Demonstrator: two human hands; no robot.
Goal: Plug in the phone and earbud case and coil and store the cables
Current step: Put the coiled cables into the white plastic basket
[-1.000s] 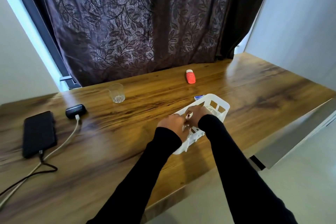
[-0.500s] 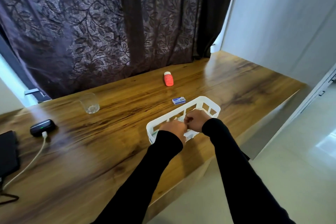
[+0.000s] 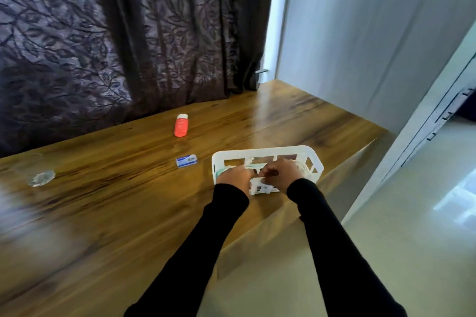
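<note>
Both hands (image 3: 260, 179) stay in basket (image 3: 315, 159), apparently holding cable (image 3: 305, 168).

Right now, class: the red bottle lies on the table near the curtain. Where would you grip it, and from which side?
Grip the red bottle across its body, coming down from above. It lies flat with its white cap toward the curtain, and the table around it is bare, so fingers could probably close on its two long sides.

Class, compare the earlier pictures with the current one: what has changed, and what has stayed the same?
The view swung right, so the phone, earbud case and their cables have left the picture. Both hands, left hand and right hand, stay at the white basket, working something white. The red bottle, small blue box and glass have not moved.
</note>
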